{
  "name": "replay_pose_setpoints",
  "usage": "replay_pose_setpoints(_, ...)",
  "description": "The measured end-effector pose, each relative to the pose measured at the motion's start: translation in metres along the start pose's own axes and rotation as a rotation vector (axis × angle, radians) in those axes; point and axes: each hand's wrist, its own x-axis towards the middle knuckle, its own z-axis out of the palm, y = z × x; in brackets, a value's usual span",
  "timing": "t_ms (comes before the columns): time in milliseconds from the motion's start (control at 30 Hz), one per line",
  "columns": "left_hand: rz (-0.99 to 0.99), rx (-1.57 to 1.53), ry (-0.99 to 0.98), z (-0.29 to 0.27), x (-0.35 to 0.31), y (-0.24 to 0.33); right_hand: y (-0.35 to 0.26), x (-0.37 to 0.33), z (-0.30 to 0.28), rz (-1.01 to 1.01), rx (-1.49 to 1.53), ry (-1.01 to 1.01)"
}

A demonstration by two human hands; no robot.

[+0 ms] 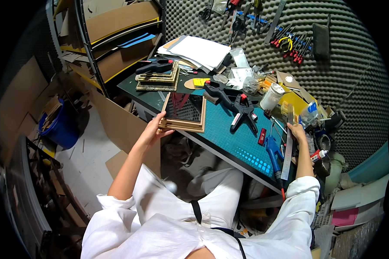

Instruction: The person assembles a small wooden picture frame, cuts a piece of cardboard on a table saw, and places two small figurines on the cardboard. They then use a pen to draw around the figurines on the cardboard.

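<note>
My left hand point(151, 130) grips the near left corner of a shallow wooden frame point(190, 125) with a dark, glossy panel in it. The frame rests at the front edge of the table, partly over the green cutting mat point(222, 129). On the right, my right hand point(298, 131) is closed around a long steel ruler point(287, 160), which stretches toward me past a blue glue gun point(272, 150). Black spring clamps point(243, 113) with red tips lie on the mat between my hands. My right fingertips are partly hidden by the ruler.
Gilded frames point(156, 86) with a clamp on top stand at the back left, near stacked paper point(199, 51). A white jar point(272, 96) and clutter crowd the right. Hand tools hang on the foam wall point(354, 47). A blue bin point(61, 129) stands on the floor.
</note>
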Motion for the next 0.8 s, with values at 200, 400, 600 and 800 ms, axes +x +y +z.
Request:
replay_pose_setpoints(200, -0.055, 0.035, 0.057, 0.001, 0.014, -0.005, 0.018, 0.009, 0.004, -0.067, -0.181, 0.167)
replay_pose_setpoints(400, -0.09, 0.051, 0.076, -0.008, 0.028, -0.005, 0.007, 0.005, 0.01, -0.08, -0.249, 0.195)
replay_pose_setpoints(600, -0.075, 0.058, -0.026, -0.006, 0.034, -0.007, -0.01, -0.02, 0.0, -0.098, -0.298, 0.294)
replay_pose_setpoints(800, -0.068, 0.101, 0.005, 0.002, 0.026, 0.003, -0.05, -0.032, 0.015, -0.248, -0.149, 0.512)
